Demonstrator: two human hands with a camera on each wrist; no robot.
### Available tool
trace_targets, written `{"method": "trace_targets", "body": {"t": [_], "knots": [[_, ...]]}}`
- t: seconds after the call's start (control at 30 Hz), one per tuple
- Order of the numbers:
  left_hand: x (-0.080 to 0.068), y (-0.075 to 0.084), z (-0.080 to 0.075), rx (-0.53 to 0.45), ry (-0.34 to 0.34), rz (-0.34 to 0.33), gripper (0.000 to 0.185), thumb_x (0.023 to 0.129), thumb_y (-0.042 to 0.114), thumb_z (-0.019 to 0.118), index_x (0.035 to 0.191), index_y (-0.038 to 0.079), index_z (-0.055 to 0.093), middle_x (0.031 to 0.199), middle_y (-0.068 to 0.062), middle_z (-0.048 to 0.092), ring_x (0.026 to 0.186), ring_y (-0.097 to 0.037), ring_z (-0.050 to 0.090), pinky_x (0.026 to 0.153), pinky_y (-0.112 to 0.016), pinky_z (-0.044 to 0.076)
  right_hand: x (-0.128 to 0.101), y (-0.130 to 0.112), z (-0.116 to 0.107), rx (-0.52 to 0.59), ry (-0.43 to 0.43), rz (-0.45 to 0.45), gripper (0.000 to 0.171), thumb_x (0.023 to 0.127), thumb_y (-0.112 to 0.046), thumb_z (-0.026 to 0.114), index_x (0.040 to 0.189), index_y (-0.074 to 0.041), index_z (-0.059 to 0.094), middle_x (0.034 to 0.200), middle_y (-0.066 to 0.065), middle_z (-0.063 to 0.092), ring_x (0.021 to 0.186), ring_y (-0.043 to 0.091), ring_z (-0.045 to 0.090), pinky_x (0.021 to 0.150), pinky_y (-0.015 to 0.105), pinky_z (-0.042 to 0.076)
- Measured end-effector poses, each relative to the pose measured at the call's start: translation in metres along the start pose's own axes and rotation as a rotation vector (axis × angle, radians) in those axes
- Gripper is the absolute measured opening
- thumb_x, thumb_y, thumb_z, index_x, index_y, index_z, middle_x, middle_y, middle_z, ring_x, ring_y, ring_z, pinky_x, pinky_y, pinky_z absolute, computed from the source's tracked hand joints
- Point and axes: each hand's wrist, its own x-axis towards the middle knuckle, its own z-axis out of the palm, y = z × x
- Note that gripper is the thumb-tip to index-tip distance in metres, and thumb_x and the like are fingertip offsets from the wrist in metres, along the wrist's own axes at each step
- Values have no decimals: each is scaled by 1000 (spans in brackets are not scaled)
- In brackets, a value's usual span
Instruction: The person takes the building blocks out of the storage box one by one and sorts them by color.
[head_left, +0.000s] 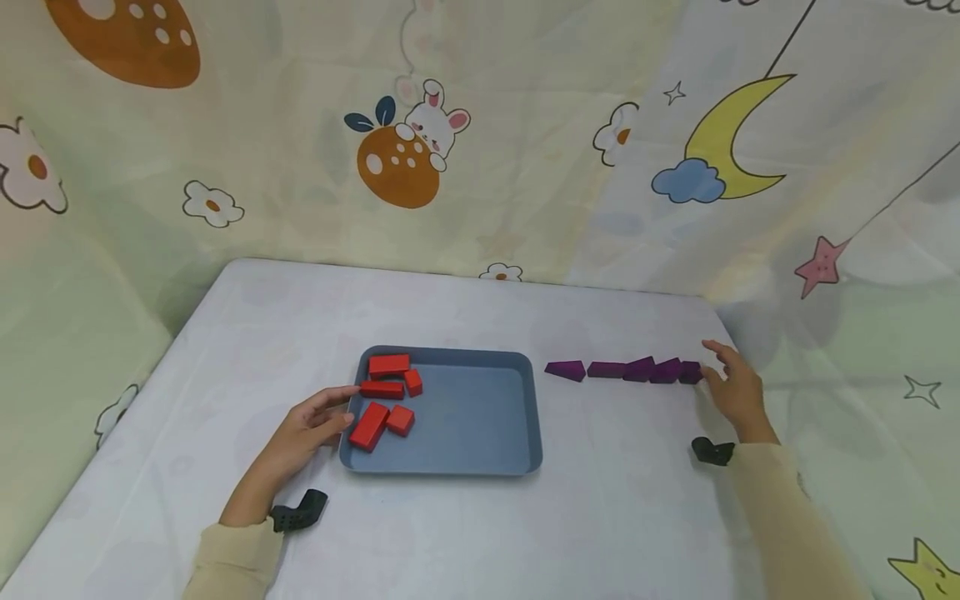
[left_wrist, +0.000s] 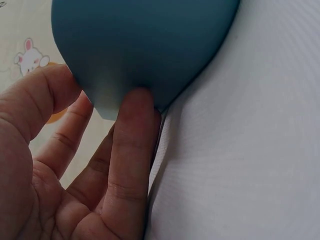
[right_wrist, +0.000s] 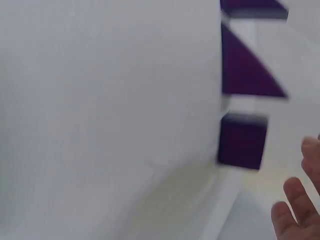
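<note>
Left hand (head_left: 311, 429) resting on the white counter (head_left: 465, 533) at the left rim of the blue tray (head_left: 480, 417), fingers straight and touching the tray's outer wall; nothing held, grip relaxed and wide. From the left wrist view, fingertips (left_wrist: 137, 107) pressed against the tray's rounded corner (left_wrist: 145, 45).

Inside the tray, at its left end, five red blocks (head_left: 386, 400): two long ones near the far corner with a small one just beside them, then a long tilted one and a small one closer in. Rest of the tray floor bare blue.

Right hand (head_left: 735, 392) at the right end of a row of purple blocks (head_left: 626, 369) lying on the counter to the right of the tray, apart from it. Fingers spread and loosely straight, next to the last purple block (head_left: 690, 372); touching or just short of it, cannot tell. Nothing held, grip wide. Right wrist view blurred: a dark purple block (right_wrist: 242, 141) and fingertips (right_wrist: 295, 210) nearby, a small gap between them.

Cartoon-print curtain (head_left: 480, 150) behind the counter.
</note>
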Motion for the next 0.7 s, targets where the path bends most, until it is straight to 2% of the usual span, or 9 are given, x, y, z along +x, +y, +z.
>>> {"method": "trace_targets", "body": {"t": [0.1, 0.23, 0.4, 0.6, 0.7], "knots": [[0, -1, -1, 7, 5, 0, 52, 109, 19, 67, 155, 1, 54, 157, -27, 52, 115, -11, 66, 87, -27, 60, -3, -22, 5, 8, 88, -49, 45, 106, 7, 57, 151, 9, 52, 156, 38, 47, 142, 60, 44, 116, 69, 38], [1, -3, -1, 9, 1, 1, 52, 109, 20, 67, 156, 2, 54, 158, -26, 51, 124, -24, 65, 88, -27, 59, -9, -54, 12, 37, 127, -115, 44, 104, 6, 62, 148, 8, 56, 151, 36, 53, 140, 57, 49, 116, 65, 39], [2, -4, -1, 4, 3, -3, 52, 109, 19, 67, 156, 2, 54, 158, -26, 51, 126, -33, 63, 88, -27, 59, -17, -95, 26, 112, 55, -152, 46, 105, 2, 62, 150, 6, 54, 150, 35, 55, 140, 55, 51, 116, 63, 39], [3, -5, -2, 8, 5, -3, 53, 108, 21, 68, 156, 3, 54, 158, -26, 52, 121, -27, 65, 87, -28, 60, -30, -136, 55, 232, -24, -228, 44, 105, 3, 67, 147, 7, 56, 148, 30, 59, 140, 46, 54, 118, 42, 40], [3, -6, -3, 9, 2, 1, 53, 108, 21, 68, 156, 3, 54, 158, -26, 51, 119, -23, 65, 87, -28, 59, -38, -156, 71, 296, -48, -268, 43, 103, 2, 69, 145, 7, 59, 142, 30, 63, 136, 45, 58, 115, 40, 43]]}}
